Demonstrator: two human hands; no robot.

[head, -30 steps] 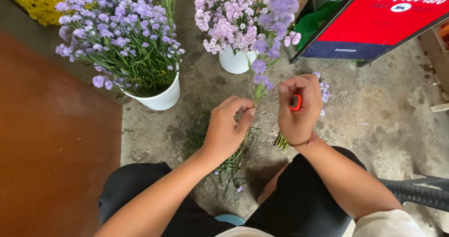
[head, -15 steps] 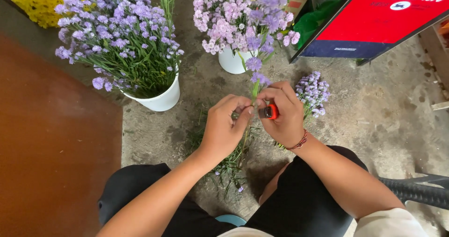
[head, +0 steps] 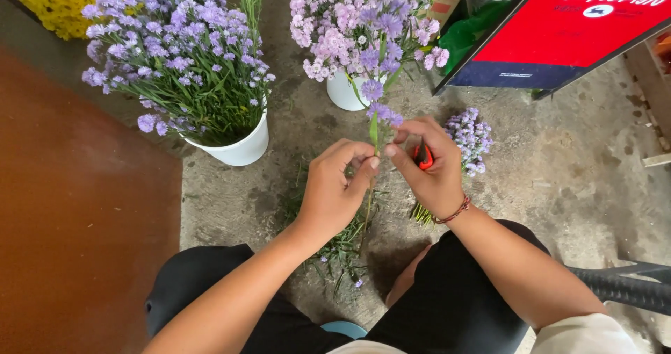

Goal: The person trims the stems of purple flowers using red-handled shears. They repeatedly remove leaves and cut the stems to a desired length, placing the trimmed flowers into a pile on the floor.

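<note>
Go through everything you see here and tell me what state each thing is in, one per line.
left hand: pinching the flower stem
right hand: pinching the stem, red tool tucked in the palm
flower stem: upright between both hands
left white bucket: full of purple flowers
far white bucket: full of pink flowers
loose bunch: lying on the floor

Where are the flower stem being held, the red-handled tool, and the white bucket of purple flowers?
flower stem [head: 368, 204], head view, on the bare green stalk below the fingers.
red-handled tool [head: 424, 158], head view, on the red handle in the right hand.
white bucket [head: 244, 148], head view, on its outer wall.
</note>
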